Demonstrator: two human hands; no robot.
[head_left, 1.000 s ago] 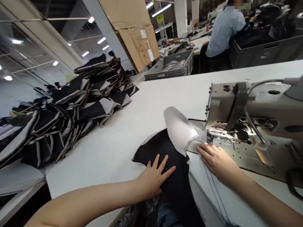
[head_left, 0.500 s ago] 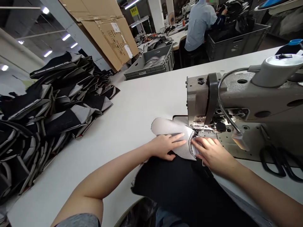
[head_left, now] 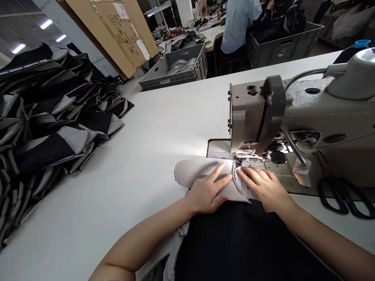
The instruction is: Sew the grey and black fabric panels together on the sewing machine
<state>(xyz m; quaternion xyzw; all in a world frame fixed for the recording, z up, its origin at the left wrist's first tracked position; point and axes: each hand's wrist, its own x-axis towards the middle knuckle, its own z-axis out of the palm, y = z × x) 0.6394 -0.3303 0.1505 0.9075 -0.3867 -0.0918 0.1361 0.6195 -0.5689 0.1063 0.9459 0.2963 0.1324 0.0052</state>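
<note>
Under the needle area of a sewing machine (head_left: 249, 113) lies a light grey mesh fabric piece (head_left: 191, 170) with a rounded left end. My left hand (head_left: 206, 192) rests flat on it, index and middle fingers spread, touching the mesh left of a curved dark seam. My right hand (head_left: 265, 187) lies just right of that seam, fingers stretched toward the needle and pressing the fabric; its thumb is hidden. Black fabric (head_left: 234, 238) hangs from the mesh toward my lap. The needle tip is too small to make out.
Black-handled scissors (head_left: 334, 197) lie at the machine's base. A heap of black and grey sewn pieces (head_left: 55, 113) covers the left of the white table (head_left: 140, 156). Beyond stand a grey crate (head_left: 175, 78), a cardboard box (head_left: 123, 35) and a person in a light blue shirt (head_left: 237, 27).
The mesh piece has turned slightly, its rounded end now lower and farther left. Both hands stay on it, and my left thumb has drawn in. The camera view has shifted.
</note>
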